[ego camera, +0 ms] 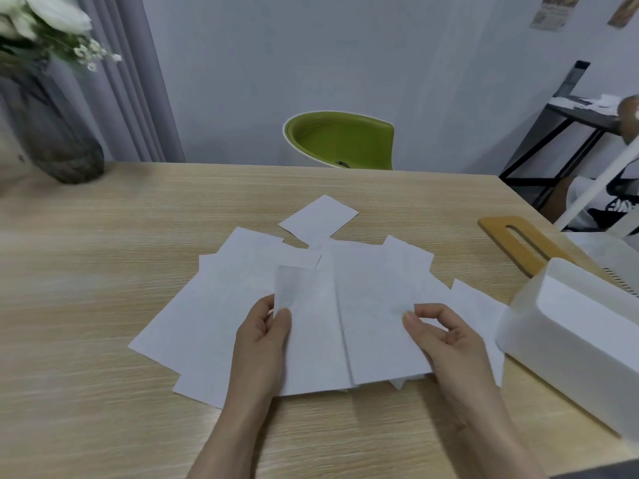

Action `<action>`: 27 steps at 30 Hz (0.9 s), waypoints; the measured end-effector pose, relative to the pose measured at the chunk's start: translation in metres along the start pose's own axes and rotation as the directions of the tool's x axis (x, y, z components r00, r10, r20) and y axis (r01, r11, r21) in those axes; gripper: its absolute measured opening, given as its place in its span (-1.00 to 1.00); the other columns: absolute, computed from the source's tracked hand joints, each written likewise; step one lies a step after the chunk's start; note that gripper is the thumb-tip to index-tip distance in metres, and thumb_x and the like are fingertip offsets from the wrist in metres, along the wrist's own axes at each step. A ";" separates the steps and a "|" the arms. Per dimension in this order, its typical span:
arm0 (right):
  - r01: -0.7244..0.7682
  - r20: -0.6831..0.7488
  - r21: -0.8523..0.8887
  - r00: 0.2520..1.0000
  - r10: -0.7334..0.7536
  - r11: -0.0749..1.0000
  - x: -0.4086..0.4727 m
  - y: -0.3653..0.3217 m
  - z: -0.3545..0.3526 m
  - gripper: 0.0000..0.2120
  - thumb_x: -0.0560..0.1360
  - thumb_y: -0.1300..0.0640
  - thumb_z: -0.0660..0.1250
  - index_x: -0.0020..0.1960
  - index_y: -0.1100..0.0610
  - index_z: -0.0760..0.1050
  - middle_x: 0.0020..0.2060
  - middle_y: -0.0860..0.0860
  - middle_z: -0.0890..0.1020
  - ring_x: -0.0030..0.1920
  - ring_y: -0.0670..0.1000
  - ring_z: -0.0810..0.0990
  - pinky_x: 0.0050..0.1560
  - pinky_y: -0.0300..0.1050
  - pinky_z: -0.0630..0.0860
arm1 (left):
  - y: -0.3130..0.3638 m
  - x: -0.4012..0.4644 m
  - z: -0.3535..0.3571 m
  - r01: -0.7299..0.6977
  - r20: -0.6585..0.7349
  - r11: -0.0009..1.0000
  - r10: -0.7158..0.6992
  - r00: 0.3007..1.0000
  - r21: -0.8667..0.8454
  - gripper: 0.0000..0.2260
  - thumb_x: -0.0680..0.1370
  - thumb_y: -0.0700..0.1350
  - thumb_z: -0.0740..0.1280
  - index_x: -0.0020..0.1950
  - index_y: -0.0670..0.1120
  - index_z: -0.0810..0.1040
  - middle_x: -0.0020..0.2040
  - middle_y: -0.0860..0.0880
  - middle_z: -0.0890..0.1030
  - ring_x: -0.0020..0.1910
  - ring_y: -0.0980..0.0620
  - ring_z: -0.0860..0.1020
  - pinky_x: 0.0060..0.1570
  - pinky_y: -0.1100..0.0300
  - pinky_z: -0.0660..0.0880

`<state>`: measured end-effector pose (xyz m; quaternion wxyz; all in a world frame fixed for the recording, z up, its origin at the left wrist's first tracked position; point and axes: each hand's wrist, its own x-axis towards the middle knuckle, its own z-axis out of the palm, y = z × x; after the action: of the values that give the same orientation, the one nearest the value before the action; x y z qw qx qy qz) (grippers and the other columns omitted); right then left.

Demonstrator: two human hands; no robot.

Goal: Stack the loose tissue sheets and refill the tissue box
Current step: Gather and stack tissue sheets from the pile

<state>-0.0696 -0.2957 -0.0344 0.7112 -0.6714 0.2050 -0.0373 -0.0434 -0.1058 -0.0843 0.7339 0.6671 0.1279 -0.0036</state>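
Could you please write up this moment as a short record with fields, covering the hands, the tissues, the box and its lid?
left hand: pinches the left edge of a tissue sheet, thumb on top
right hand: fingers curled on the right part of the same bundle
loose tissue sheets: fanned out and overlapping on the wooden table, not yet squared up
separate sheet: lies farthest from the person
tissue box: white, open on top, at the right
wooden lid: off, flat on the table behind the box

We saw a green chair (pixel 340 140) behind the wooden surface (pixel 103 257), with a flower vase (pixel 52 133) far left.
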 end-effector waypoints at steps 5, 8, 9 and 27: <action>-0.014 0.082 0.025 0.997 0.012 1.000 -0.011 0.011 0.033 -0.96 0.50 0.27 0.36 -0.10 0.25 0.53 -0.38 0.13 0.68 -0.43 -0.06 0.62 -0.44 -0.33 0.46 | 0.002 -0.001 0.002 0.013 -0.004 0.999 -0.014 1.000 -0.044 -0.76 0.65 -0.15 0.17 0.02 0.06 0.61 -0.06 0.06 0.71 0.00 0.00 0.65 0.05 0.01 0.54; -0.011 0.092 0.002 0.996 0.011 1.000 -0.011 0.018 0.043 -0.95 0.51 0.24 0.36 -0.10 0.23 0.54 -0.35 0.14 0.69 -0.37 -0.03 0.64 -0.38 -0.31 0.48 | 0.003 0.000 0.003 0.023 -0.018 0.996 -0.025 1.000 -0.090 -0.77 0.66 -0.14 0.16 0.04 0.01 0.62 -0.05 0.08 0.71 0.00 0.05 0.64 -0.04 0.15 0.51; -0.013 0.090 0.000 0.996 0.013 1.000 -0.011 0.020 0.045 -0.95 0.51 0.24 0.36 -0.10 0.23 0.53 -0.34 0.13 0.70 -0.36 -0.03 0.64 -0.38 -0.31 0.48 | 0.003 0.000 0.003 0.025 -0.020 0.995 -0.027 0.999 -0.099 -0.77 0.66 -0.14 0.16 0.04 0.00 0.62 -0.05 0.07 0.71 0.02 0.04 0.64 -0.02 0.14 0.51; 0.099 0.031 -0.132 0.995 -0.096 0.986 -0.011 0.032 0.051 -0.99 0.49 0.17 0.39 -0.09 0.08 0.56 -0.38 -0.04 0.64 -0.40 -0.15 0.54 -0.33 -0.36 0.44 | 0.003 -0.001 0.002 0.003 0.012 0.998 -0.002 1.000 -0.069 -0.82 0.64 -0.16 0.20 0.13 0.00 0.57 -0.04 0.03 0.71 -0.04 0.01 0.66 -0.02 0.07 0.56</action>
<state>-0.0695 -0.2411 -0.0619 0.6646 -0.7270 0.1653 -0.0501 -0.0438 -0.1080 -0.0809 0.7573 0.6410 0.1247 -0.0041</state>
